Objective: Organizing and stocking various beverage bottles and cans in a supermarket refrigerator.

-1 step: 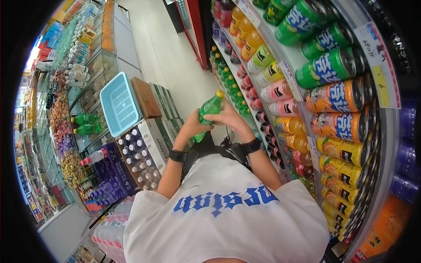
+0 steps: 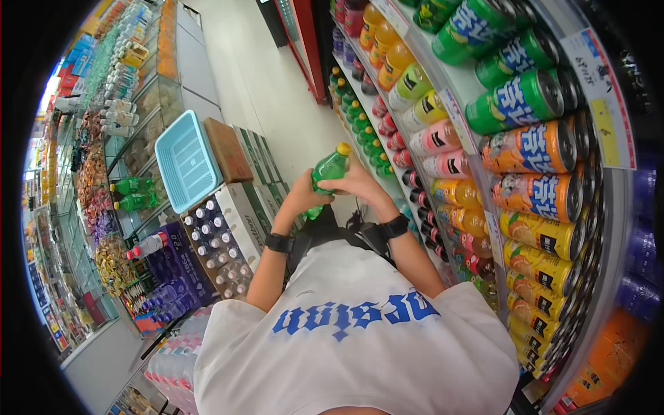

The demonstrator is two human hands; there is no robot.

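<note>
Both my hands hold a green plastic soda bottle with a yellow cap in front of my body, over the aisle floor. It is tilted, cap up and leaning toward the right. My left hand is wrapped around its left side. From the other side, my right hand grips it, with fingers laid across its middle. Part of the bottle's lower end shows beneath the hands. A dark band circles each wrist.
To the right, a shelf rack bears rows of bottles and green cans, orange cans and yellow cans. At left are a light blue basket, a cardboard box, a case of capped bottles and a glass counter.
</note>
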